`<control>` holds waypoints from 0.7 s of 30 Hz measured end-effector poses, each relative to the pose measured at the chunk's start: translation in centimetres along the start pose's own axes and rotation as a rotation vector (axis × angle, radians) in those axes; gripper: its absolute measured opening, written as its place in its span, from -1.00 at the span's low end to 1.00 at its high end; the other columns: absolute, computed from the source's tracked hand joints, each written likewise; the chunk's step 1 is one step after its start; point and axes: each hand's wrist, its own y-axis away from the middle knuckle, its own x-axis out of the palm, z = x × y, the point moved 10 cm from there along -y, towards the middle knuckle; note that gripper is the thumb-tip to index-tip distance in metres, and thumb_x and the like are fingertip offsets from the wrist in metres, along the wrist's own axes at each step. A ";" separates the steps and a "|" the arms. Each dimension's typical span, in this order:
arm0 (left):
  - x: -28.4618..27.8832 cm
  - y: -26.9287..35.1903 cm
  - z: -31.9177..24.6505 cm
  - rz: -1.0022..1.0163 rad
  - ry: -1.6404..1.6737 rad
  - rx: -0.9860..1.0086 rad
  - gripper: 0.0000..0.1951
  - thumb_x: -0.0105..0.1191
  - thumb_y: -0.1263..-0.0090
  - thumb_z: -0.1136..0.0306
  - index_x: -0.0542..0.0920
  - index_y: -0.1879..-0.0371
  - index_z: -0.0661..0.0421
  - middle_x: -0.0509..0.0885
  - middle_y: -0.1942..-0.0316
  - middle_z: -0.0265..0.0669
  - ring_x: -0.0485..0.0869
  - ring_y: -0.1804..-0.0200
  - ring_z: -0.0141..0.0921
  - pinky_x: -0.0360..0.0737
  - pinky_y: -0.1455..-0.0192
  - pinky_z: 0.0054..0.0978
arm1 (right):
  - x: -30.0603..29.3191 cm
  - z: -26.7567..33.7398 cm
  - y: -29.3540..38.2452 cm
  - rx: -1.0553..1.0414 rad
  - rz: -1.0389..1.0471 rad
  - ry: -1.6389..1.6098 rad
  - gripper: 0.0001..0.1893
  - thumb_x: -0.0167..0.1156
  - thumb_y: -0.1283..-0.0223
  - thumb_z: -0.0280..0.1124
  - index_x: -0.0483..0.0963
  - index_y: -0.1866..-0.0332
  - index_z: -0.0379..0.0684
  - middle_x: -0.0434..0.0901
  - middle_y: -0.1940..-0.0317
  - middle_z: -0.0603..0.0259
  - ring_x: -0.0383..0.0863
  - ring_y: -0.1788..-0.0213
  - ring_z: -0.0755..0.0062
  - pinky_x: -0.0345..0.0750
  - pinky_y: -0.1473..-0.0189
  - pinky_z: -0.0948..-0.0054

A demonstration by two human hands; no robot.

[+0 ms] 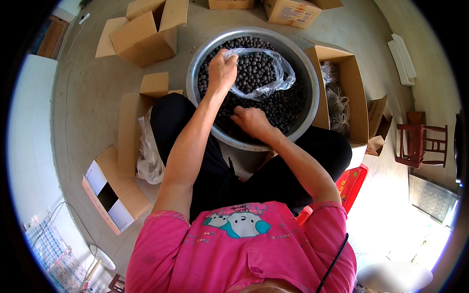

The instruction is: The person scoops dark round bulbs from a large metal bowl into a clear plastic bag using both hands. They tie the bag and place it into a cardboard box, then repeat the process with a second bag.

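Note:
A wide metal basin [192,78] in front of me is heaped with small dark round seeds or nuts [282,106]. My left hand [222,69] grips the left rim of a clear plastic bag [287,78], whose wide mouth faces up. More of the same dark pieces [254,71] fill the inside of that bag, which rests on the heap. Nearer to me, my right hand [253,119] is down at the heap below the bag, its fingers curled against the pieces. Whether it holds any is hidden.
Right of the basin, a cardboard box [359,99] holds several tied plastic bags [339,110]. At my left knee stands another box [128,128] with clear plastic bags [151,157]. An open carton [146,40] sits at the far left. A small wooden chair [421,144] is farther right.

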 end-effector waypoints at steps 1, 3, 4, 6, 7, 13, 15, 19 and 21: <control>0.1 0.0 0.0 0.003 0.002 -0.002 -0.77 0.07 -0.34 0.32 0.60 0.24 0.27 0.68 0.40 -0.02 0.68 0.27 -0.14 0.53 0.14 -0.25 | -0.8 -0.3 -0.3 0.001 -0.043 -0.090 -0.74 0.18 -0.26 -0.21 0.46 0.36 -0.21 0.61 0.52 -0.06 0.64 0.40 -0.11 0.55 0.33 0.04; 0.3 -0.1 0.3 0.007 0.003 -0.016 -0.77 0.07 -0.34 0.32 0.59 0.25 0.28 0.68 0.40 -0.01 0.68 0.27 -0.14 0.53 0.14 -0.26 | -3.2 -0.8 -1.0 0.003 -0.128 -0.271 -0.73 0.18 -0.27 -0.25 0.45 0.38 -0.25 0.59 0.50 -0.13 0.62 0.38 -0.17 0.52 0.32 0.02; 0.3 -0.2 0.5 0.004 0.004 -0.024 -0.77 0.07 -0.34 0.32 0.59 0.25 0.28 0.68 0.40 -0.01 0.68 0.27 -0.14 0.53 0.14 -0.26 | -5.5 -0.3 -1.4 0.036 -0.173 -0.335 -0.74 0.18 -0.27 -0.30 0.44 0.39 -0.30 0.56 0.49 -0.18 0.59 0.38 -0.22 0.49 0.34 0.04; 0.3 -0.2 0.4 -0.014 0.039 -0.007 -0.77 0.07 -0.33 0.32 0.59 0.27 0.28 0.68 0.40 0.00 0.68 0.27 -0.13 0.53 0.14 -0.25 | -9.0 -1.0 -2.1 0.085 -0.335 -0.488 -0.79 0.19 -0.28 -0.35 0.51 0.31 -0.32 0.56 0.52 -0.11 0.60 0.45 -0.02 0.49 0.35 0.18; 0.2 -0.2 0.3 -0.024 0.056 0.002 -0.78 0.07 -0.33 0.33 0.59 0.28 0.28 0.67 0.41 0.00 0.68 0.27 -0.13 0.53 0.14 -0.24 | -10.7 -1.3 -2.5 0.106 -0.442 -0.551 -0.79 0.18 -0.29 -0.35 0.52 0.29 -0.34 0.55 0.54 -0.07 0.59 0.49 0.09 0.49 0.36 0.24; -0.4 0.0 0.1 -0.022 -0.012 -0.012 -0.77 0.08 -0.33 0.32 0.59 0.24 0.27 0.67 0.37 0.03 0.68 0.23 -0.07 0.53 0.11 -0.23 | -14.2 -3.4 -5.7 0.193 -0.677 -0.578 -0.74 0.13 -0.37 -0.28 0.50 0.20 -0.33 0.54 0.50 0.04 0.47 0.45 0.38 0.45 0.31 0.37; -0.5 -0.1 0.3 -0.028 -0.014 -0.007 -0.77 0.07 -0.34 0.32 0.59 0.25 0.27 0.67 0.37 0.03 0.67 0.24 -0.06 0.53 0.12 -0.23 | -13.2 -3.5 -6.4 0.130 -0.673 -0.315 -0.75 0.16 -0.33 -0.27 0.52 0.11 -0.26 0.60 0.44 0.03 0.57 0.39 0.15 0.50 0.25 0.30; -0.8 0.0 0.2 -0.046 0.001 -0.012 -0.77 0.08 -0.34 0.30 0.58 0.26 0.27 0.66 0.38 0.03 0.67 0.24 -0.04 0.53 0.12 -0.21 | -13.1 -2.2 -5.1 0.081 -0.720 -0.023 -0.76 0.15 -0.29 -0.26 0.54 0.15 -0.23 0.62 0.37 -0.09 0.63 0.26 -0.10 0.53 0.21 0.16; -0.5 -0.1 0.3 -0.011 -0.011 -0.027 -0.76 0.08 -0.34 0.29 0.59 0.24 0.26 0.67 0.35 0.04 0.67 0.21 -0.03 0.53 0.11 -0.21 | -12.4 -3.7 -4.8 0.125 -0.531 -0.321 -0.76 0.14 -0.29 -0.24 0.54 0.18 -0.23 0.61 0.36 -0.11 0.63 0.25 -0.11 0.53 0.21 0.16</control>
